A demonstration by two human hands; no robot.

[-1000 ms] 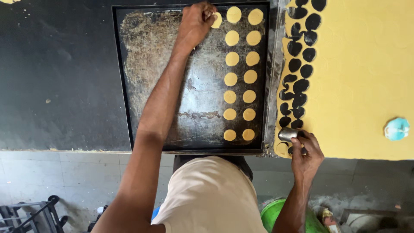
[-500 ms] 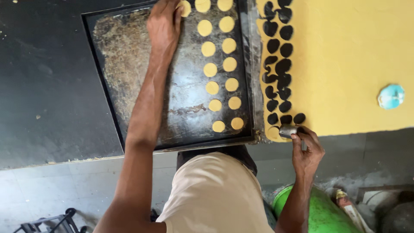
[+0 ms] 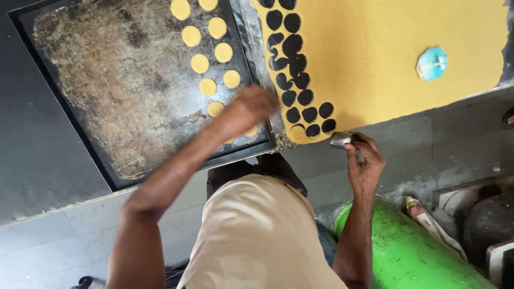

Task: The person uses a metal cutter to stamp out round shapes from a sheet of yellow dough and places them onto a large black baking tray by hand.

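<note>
from the head camera, looking down, the right hand (image 3: 363, 160) is closed around a small metal cutter (image 3: 342, 139). the cutter sits at the near edge of the big yellow dough sheet (image 3: 385, 59), just beside the last round holes (image 3: 308, 104) cut out of it. the holes run in a dark row along the left side of the dough.

the left hand (image 3: 251, 107) is blurry. it is over the near right corner of the dark baking tray (image 3: 107, 96), close to the tray's edge. i cannot tell if its fingers are open or closed, or if it holds anything.

small yellow dough rounds (image 3: 211, 56) lie in two rows on the right part of the tray. the rest of the tray looks worn and patchy.

a little blue shape (image 3: 432, 62) lies on the dough, far from both hands. a green tank (image 3: 412, 251) stands low beside the right arm.
</note>
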